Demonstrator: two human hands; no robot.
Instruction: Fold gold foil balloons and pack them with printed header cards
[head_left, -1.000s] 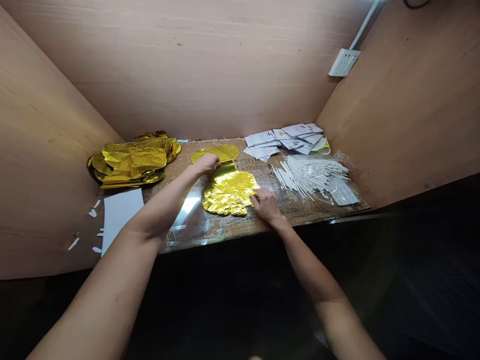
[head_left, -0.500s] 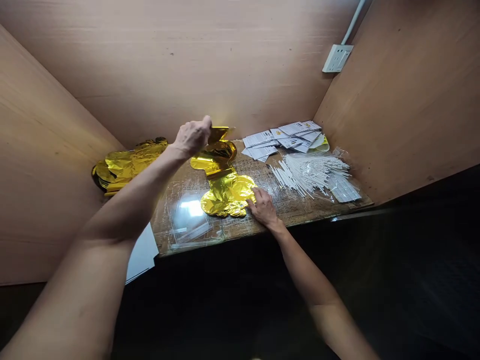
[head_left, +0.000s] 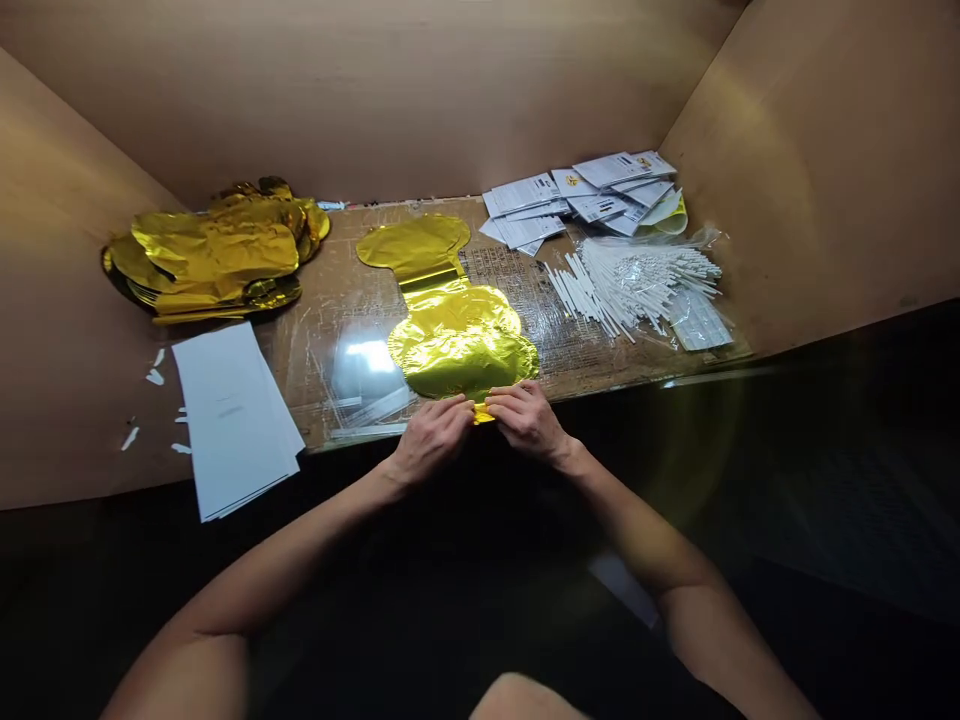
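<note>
A gold foil balloon, flat and uninflated, lies stretched from the middle of the table to its front edge. At its near end, my left hand pinches the foil with fingers closed. Close beside it, my right hand is also closed on the same end, a small strip of gold showing between the two hands. Below the fingers the foil's tip is hidden. To the left of the balloon, clear plastic bags lie flat on the table.
A pile of gold foil balloons sits at the left, above white paper sheets overhanging the edge. Printed cards lie at the back right, with white sticks in clear plastic before them. Wooden panels enclose the table.
My left hand has come down from the back to the front edge, beside my right hand. The raised balloon section now lies flat, and the foil reaches nearer to me. The view has shifted.
</note>
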